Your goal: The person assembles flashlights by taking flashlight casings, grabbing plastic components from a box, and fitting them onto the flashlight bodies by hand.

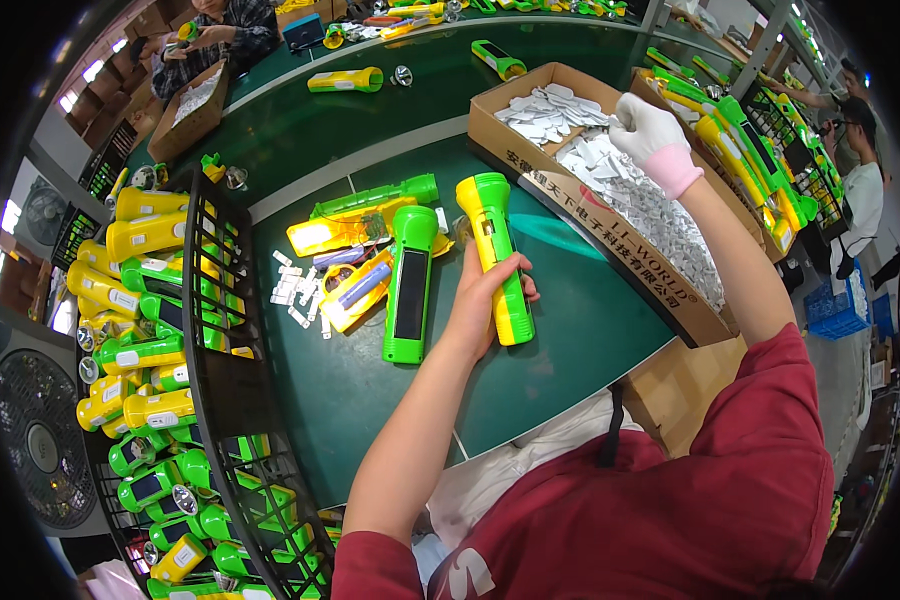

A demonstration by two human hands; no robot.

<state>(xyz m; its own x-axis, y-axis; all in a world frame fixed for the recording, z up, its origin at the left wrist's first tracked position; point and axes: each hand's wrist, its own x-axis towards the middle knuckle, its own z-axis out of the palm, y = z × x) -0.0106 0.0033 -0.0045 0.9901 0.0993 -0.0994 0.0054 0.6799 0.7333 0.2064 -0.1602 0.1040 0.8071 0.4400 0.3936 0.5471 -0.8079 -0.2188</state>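
Observation:
My bare left hand (480,305) is wrapped round a yellow and green flashlight (487,222), tilted with its wide head away from me. A small dark slot shows in its side. Over a brown carton (610,235) of white plastic pieces (635,205) is my right hand (648,138), in a white glove with a pink cuff. Its fingers are curled; whatever they hold cannot be made out. Just left of the held flashlight lies a green one (409,285) with a dark panel. Beyond it are opened yellow shells (355,295) with batteries and wires.
Small white parts (298,288) lie scattered at the left of the green table (560,380). A black crate (232,350) full of flashlights stands along the left edge. Another carton (660,92) of flashlights is at the right. Across a green conveyor (440,100) a person (220,40) sits.

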